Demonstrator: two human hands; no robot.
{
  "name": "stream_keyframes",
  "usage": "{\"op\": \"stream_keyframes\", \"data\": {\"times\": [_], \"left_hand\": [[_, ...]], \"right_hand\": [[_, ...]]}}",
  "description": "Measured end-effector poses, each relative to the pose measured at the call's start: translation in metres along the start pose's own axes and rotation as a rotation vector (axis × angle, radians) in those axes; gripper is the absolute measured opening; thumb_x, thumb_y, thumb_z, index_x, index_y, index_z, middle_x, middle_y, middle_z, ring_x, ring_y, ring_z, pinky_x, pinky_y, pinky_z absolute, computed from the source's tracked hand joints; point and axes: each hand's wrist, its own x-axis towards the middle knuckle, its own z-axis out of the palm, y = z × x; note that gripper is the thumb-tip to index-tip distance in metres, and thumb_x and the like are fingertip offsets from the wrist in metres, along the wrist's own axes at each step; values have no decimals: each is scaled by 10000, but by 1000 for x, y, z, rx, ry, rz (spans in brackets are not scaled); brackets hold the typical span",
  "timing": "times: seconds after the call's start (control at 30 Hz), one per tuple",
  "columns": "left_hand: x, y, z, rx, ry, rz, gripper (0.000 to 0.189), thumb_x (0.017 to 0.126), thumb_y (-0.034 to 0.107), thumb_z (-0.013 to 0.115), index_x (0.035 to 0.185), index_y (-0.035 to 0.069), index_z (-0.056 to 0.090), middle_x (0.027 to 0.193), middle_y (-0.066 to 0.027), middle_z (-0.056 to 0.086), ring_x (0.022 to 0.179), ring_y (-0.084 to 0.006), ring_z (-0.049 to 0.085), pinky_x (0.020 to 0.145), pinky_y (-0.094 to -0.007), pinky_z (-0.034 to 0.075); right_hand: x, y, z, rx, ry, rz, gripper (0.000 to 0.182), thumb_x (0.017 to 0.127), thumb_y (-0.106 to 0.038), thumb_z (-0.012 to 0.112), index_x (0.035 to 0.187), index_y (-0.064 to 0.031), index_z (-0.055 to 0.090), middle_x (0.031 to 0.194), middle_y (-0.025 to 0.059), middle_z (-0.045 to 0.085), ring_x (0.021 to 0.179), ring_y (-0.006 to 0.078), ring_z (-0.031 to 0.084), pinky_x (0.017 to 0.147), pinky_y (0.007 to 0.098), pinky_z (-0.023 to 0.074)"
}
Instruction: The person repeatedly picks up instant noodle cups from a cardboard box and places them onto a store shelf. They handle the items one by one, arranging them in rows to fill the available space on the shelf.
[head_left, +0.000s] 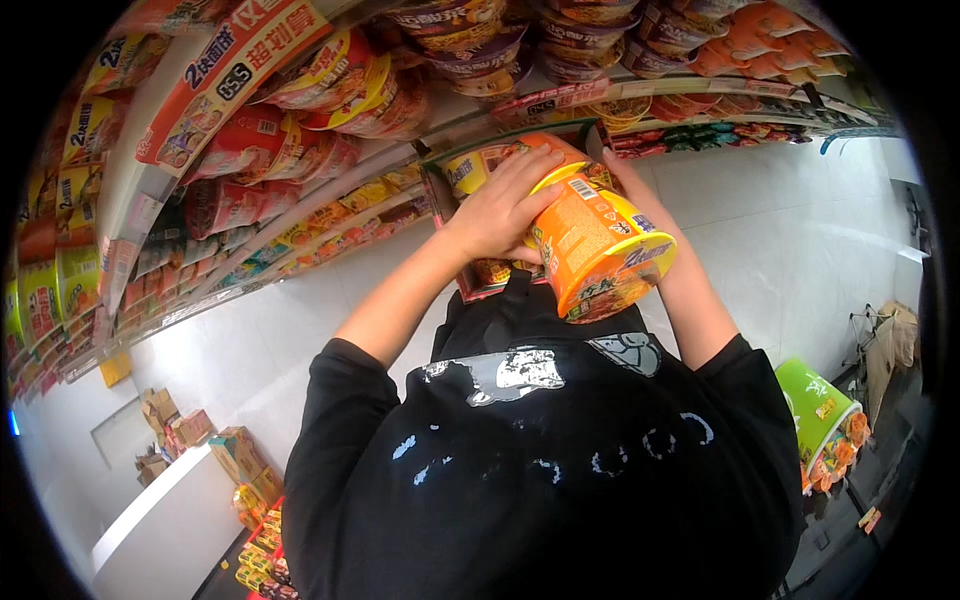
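An orange instant-noodle tub with yellow rims tilts in front of my black T-shirt, a barcode on its side. My left hand clasps it from the left, thumb low and fingers reaching over the top. Along its far right side lies my right hand, partly hidden behind the tub. Just beyond is another orange tub, under the left fingertips. Below both hands stands an open cardboard box with dark green and red edges, holding more noodle packaging, mostly covered by my hands and the tub.
Shelves ahead and left carry purple noodle bowls, red noodle tubs and bagged noodles. A price strip edges the left shelf. Cartons stand by a white counter. A green tub display stands at right.
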Motion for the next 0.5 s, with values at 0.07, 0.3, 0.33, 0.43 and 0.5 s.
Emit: {"op": "stream_keyframes", "data": {"times": [0.07, 0.3, 0.33, 0.43, 0.5], "left_hand": [[2, -5, 2, 6, -40, 14, 1136, 569, 520, 857, 1516, 167, 338, 1519, -286, 410, 1354, -541, 443, 1104, -620, 393], [36, -5, -10, 177, -133, 53, 1014, 557, 378, 884, 1445, 176, 438, 1531, -215, 441, 1348, -485, 482, 1098, -584, 419], [40, -4, -10, 203, -147, 61, 985, 563, 346, 883, 1432, 179, 449, 1531, -204, 447, 1349, -470, 489, 1098, -576, 421], [38, -13, -1, 373, -146, 78, 904, 575, 267, 876, 1386, 180, 487, 1530, -185, 459, 1362, -432, 492, 1103, -557, 419], [32, -19, 7, 429, -144, 19, 816, 612, 225, 851, 1353, 175, 514, 1530, -182, 460, 1376, -415, 484, 1108, -547, 414]], "right_hand": [[8, -8, -10, -41, -36, 46, 497, 1029, -472, 567, 1308, -61, 595, 1145, 129, 730, 919, 228, 750, 834, 340, 618], [5, -26, -25, 23, -109, 40, 591, 990, -504, 635, 1356, -46, 559, 1205, 171, 705, 995, 260, 743, 866, 403, 624], [12, -28, -37, 91, -106, 89, 574, 980, -464, 670, 1353, -41, 560, 1210, 188, 702, 1005, 276, 740, 860, 424, 626], [20, -29, -52, 97, -122, 78, 554, 975, -440, 687, 1336, -36, 571, 1210, 201, 701, 1006, 287, 740, 867, 428, 625], [31, -24, -59, 10, -90, -52, 589, 980, -394, 693, 1394, -20, 502, 1217, 173, 686, 1000, 251, 732, 846, 402, 620]]}}
